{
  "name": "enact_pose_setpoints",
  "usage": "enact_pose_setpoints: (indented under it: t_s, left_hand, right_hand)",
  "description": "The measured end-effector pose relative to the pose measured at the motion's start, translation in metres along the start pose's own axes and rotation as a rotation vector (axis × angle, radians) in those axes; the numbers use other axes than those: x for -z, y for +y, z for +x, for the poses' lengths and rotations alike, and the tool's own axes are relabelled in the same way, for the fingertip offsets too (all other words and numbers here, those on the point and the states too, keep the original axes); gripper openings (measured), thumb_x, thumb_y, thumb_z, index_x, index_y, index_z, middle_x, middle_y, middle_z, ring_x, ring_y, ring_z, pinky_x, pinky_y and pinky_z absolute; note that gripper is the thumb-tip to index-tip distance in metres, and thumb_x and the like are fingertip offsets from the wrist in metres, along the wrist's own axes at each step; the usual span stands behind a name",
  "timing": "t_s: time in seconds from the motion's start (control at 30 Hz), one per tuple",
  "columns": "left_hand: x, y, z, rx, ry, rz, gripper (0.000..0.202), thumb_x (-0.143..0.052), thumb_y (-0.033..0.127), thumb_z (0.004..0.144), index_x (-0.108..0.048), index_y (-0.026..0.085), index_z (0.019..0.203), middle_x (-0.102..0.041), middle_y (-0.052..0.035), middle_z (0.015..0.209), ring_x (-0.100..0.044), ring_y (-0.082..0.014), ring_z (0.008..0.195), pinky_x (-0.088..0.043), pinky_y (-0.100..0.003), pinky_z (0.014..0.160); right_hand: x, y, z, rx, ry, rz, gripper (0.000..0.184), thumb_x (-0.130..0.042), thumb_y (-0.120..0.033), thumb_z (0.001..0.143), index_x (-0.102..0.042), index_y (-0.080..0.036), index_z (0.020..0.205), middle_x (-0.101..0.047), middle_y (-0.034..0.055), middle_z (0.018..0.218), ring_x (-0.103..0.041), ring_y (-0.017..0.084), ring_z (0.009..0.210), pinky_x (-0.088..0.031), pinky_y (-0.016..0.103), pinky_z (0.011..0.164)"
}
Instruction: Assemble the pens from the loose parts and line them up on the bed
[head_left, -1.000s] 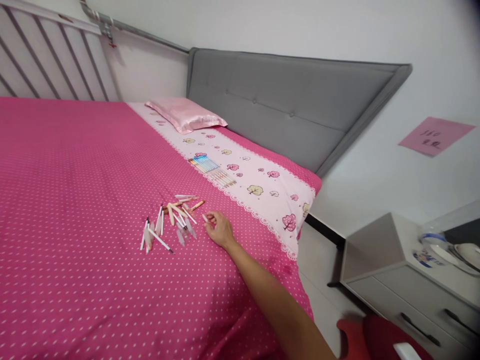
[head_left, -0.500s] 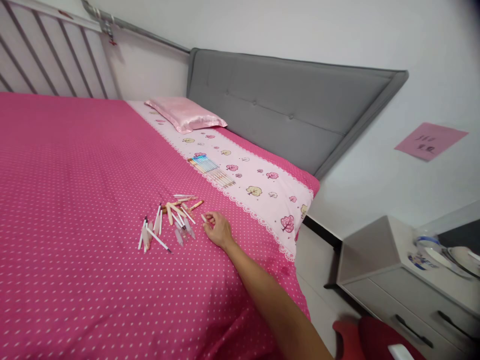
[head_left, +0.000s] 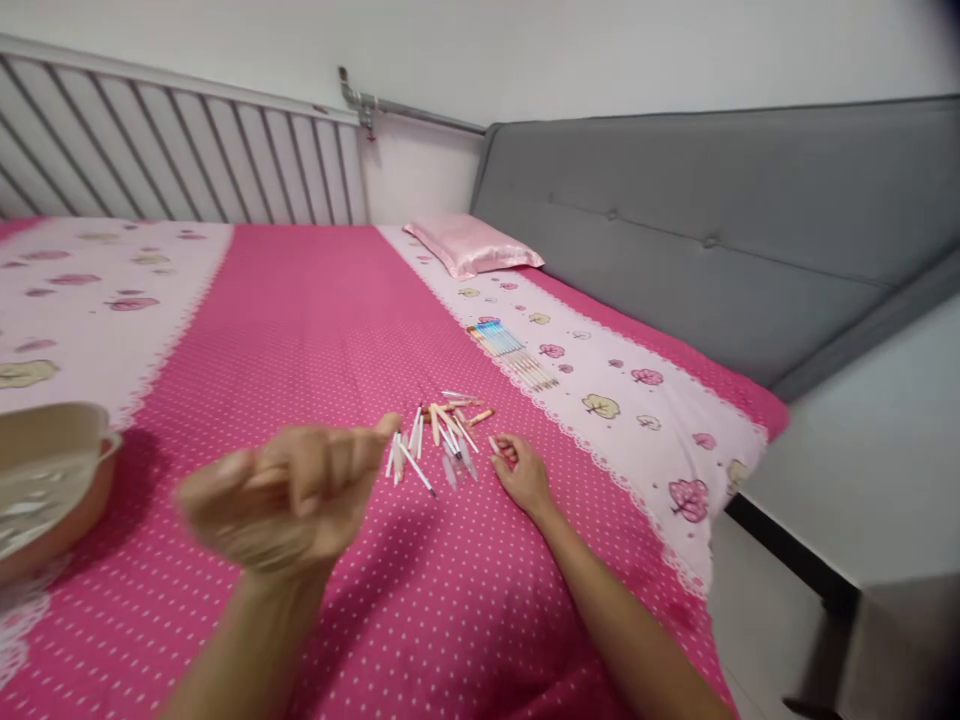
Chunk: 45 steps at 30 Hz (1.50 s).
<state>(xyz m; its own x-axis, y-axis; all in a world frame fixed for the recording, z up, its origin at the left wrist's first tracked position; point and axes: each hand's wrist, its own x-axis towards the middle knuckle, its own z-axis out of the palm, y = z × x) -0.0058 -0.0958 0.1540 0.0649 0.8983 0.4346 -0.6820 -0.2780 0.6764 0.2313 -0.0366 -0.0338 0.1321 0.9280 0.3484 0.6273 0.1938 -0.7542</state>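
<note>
My right hand [head_left: 523,473] rests on the pink dotted bedspread [head_left: 300,350], its fingers curled in. A small pale tip [head_left: 493,445] shows at its fingertips; I cannot make out what it is. Just left of it lies a loose pile of slim sticks [head_left: 454,432], like pens or brushes, some white with dark ends, some wood-coloured, some clear. Beyond, a neat row of similar slim sticks [head_left: 517,358], blue at one part and pale at the other, lies on the bedspread's light band. My left hand [head_left: 292,490], raised in the foreground, is smeared by motion.
A tan basin [head_left: 97,480] with small whitish pieces inside stands on the bed at the left edge. A pink pillow [head_left: 472,245] lies by the grey headboard [head_left: 675,190]. White slatted rails [head_left: 225,160] run along the far side.
The view has swung left, bringing the basin into sight. My left hand has come into view at the lower left. My right hand stays beside the pile.
</note>
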Motion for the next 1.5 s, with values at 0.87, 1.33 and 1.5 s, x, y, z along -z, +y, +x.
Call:
enact_pose_setpoints:
  t_s: [0.87,1.33,1.5]
  left_hand:
    - [0.023,-0.066,0.016,0.262,0.166,0.0,0.052,-0.071,0.004,0.06,-0.021,0.015,0.053,-0.027,0.0087,0.045,-0.032,-0.0037,0.048,-0.039,-0.015,0.062]
    - [0.025,-0.061,0.015,0.218,0.095,0.006,0.057,-0.071,0.006,0.061,-0.015,0.014,0.053,-0.019,0.0086,0.045,-0.023,-0.0037,0.044,-0.037,-0.016,0.057]
    - [0.023,-0.06,0.015,0.243,0.106,0.002,0.059,-0.072,0.006,0.061,-0.014,0.014,0.053,-0.019,0.0087,0.045,-0.026,-0.0027,0.044,-0.038,-0.014,0.058]
  right_hand:
    - [0.005,-0.004,-0.005,-0.081,-0.088,-0.027,0.035,-0.055,-0.032,0.077,-0.054,-0.017,0.109,-0.064,0.0086,0.096,-0.06,0.02,0.082,-0.051,0.037,0.075]
    - [0.005,-0.004,-0.006,-0.06,-0.078,-0.01,0.035,-0.055,-0.03,0.076,-0.054,-0.016,0.108,-0.063,0.0087,0.095,-0.06,0.02,0.083,-0.051,0.036,0.075]
    - [0.005,-0.004,-0.006,-0.055,-0.078,-0.01,0.034,-0.055,-0.03,0.077,-0.054,-0.017,0.108,-0.063,0.0083,0.096,-0.059,0.021,0.082,-0.051,0.038,0.075]
